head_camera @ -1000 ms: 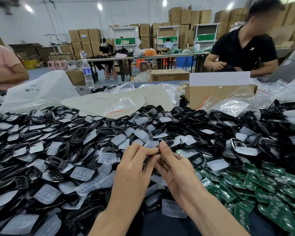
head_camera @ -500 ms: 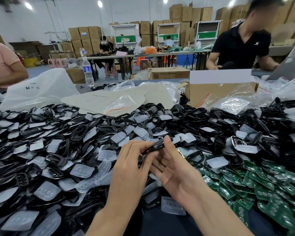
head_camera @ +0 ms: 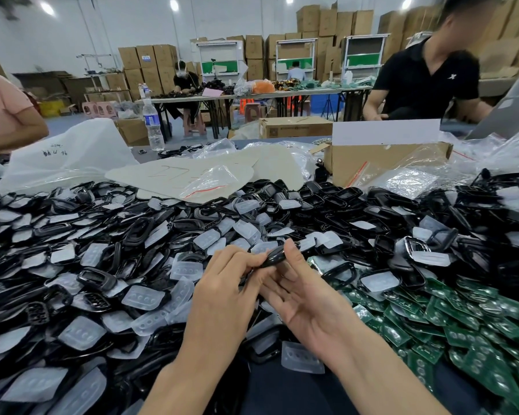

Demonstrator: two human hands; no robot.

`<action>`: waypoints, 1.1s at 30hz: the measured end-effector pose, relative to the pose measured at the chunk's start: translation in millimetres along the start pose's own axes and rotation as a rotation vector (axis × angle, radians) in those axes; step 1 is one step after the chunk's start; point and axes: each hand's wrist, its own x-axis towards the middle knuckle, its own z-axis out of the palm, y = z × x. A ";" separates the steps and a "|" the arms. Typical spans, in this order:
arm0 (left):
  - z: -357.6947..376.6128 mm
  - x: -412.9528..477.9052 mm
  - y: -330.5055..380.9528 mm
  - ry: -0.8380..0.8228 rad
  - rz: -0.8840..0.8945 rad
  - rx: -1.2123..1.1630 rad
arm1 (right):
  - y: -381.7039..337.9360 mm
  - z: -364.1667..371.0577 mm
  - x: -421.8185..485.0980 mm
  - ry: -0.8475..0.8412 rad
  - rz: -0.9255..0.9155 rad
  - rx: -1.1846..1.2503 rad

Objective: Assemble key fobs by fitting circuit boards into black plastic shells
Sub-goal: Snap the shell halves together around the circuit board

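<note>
I hold one black plastic shell [head_camera: 274, 257] edge-on just above the pile. My left hand [head_camera: 222, 292] pinches its left end with curled fingers. My right hand [head_camera: 309, 298] lies palm up under it, thumb pressed on its top edge. Whether a board sits inside the shell is hidden. Loose black shells [head_camera: 102, 235] and translucent button pads [head_camera: 144, 296] cover the table in front and to the left. Green circuit boards [head_camera: 462, 319] are heaped at the right.
A cardboard box [head_camera: 387, 160] and clear plastic bags [head_camera: 216, 181] lie behind the pile. A water bottle [head_camera: 153, 124] stands at the back left. One person in black [head_camera: 426, 76] sits across the table, another in pink [head_camera: 6, 115] at the left.
The shell has come up from between my fingertips and now shows edge-on. My right hand has turned palm up and spread its fingers under it.
</note>
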 end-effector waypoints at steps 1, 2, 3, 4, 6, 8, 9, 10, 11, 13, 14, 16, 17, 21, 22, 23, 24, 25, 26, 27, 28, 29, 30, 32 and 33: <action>-0.4 -0.3 -1.1 -0.003 -0.002 0.008 | -0.2 -0.4 0.3 -0.004 0.006 0.003; -0.9 -0.5 -2.1 -0.003 -0.003 0.011 | -0.1 -0.6 0.3 -0.009 0.011 0.004; -1.4 0.0 -2.2 -0.001 -0.005 0.013 | -0.4 -0.6 0.2 -0.013 0.012 -0.002; -1.3 0.5 -2.0 0.000 -0.007 0.007 | -0.7 -0.3 -0.1 -0.017 0.007 -0.011; -1.1 2.2 1.2 0.002 -0.044 -0.024 | -2.3 -0.6 -0.5 -0.028 -0.012 -0.028; -1.7 3.4 5.8 -0.013 -0.160 -0.108 | -6.1 -1.8 -0.5 -0.043 -0.051 -0.066; -2.4 4.3 7.8 -0.039 -0.252 -0.186 | -8.5 -2.5 -0.5 -0.056 -0.077 -0.095; -3.2 4.6 8.8 -0.082 -0.359 -0.296 | -10.5 -3.2 -0.5 -0.071 -0.104 -0.132; -4.0 5.7 8.9 -0.120 -0.455 -0.418 | -12.3 -4.5 -0.4 -0.084 -0.131 -0.178; -6.4 9.0 8.9 -0.171 -0.617 -0.663 | -14.2 -5.8 -1.0 -0.124 -0.177 -0.271; -7.4 10.4 8.9 -0.181 -0.710 -0.798 | -14.6 -6.0 -1.6 -0.156 -0.197 -0.319; -8.6 12.9 9.1 -0.187 -0.884 -1.038 | -15.6 -7.0 -2.9 -0.228 -0.231 -0.411; -8.9 13.0 8.8 -0.206 -0.944 -1.104 | -16.1 -7.7 -3.0 -0.255 -0.238 -0.450; -9.2 12.2 8.8 -0.282 -1.025 -1.189 | -19.3 -12.9 -1.4 -0.280 -0.271 -0.550; -9.0 12.6 9.6 -0.276 -1.020 -1.186 | -19.7 -13.0 -1.6 -0.288 -0.275 -0.563; -9.0 12.9 10.5 -0.260 -1.010 -1.176 | -19.8 -12.8 -1.9 -0.292 -0.276 -0.565; -8.4 13.5 11.5 -0.242 -0.994 -1.160 | -19.8 -12.5 -2.3 -0.291 -0.274 -0.556; -8.2 13.6 12.2 -0.225 -0.972 -1.143 | -19.8 -12.8 -2.5 -0.291 -0.265 -0.541; -8.2 13.6 12.6 -0.211 -0.949 -1.122 | -19.9 -13.4 -2.7 -0.304 -0.253 -0.524; -8.4 13.7 12.6 -0.196 -0.926 -1.094 | -20.4 -14.1 -2.9 -0.328 -0.242 -0.508; -8.8 13.3 12.6 -0.185 -0.898 -1.051 | -21.0 -14.7 -3.6 -0.353 -0.233 -0.493; -9.1 12.9 11.8 -0.177 -0.858 -0.983 | -21.7 -15.1 -4.1 -0.370 -0.225 -0.482; -9.3 12.4 11.2 -0.171 -0.805 -0.889 | -22.5 -15.2 -4.7 -0.374 -0.218 -0.473; -9.2 10.6 9.0 -0.161 -0.676 -0.662 | -23.4 -14.0 -5.5 -0.352 -0.210 -0.453; -9.2 9.3 8.2 -0.155 -0.612 -0.568 | -23.6 -13.0 -5.7 -0.328 -0.216 -0.440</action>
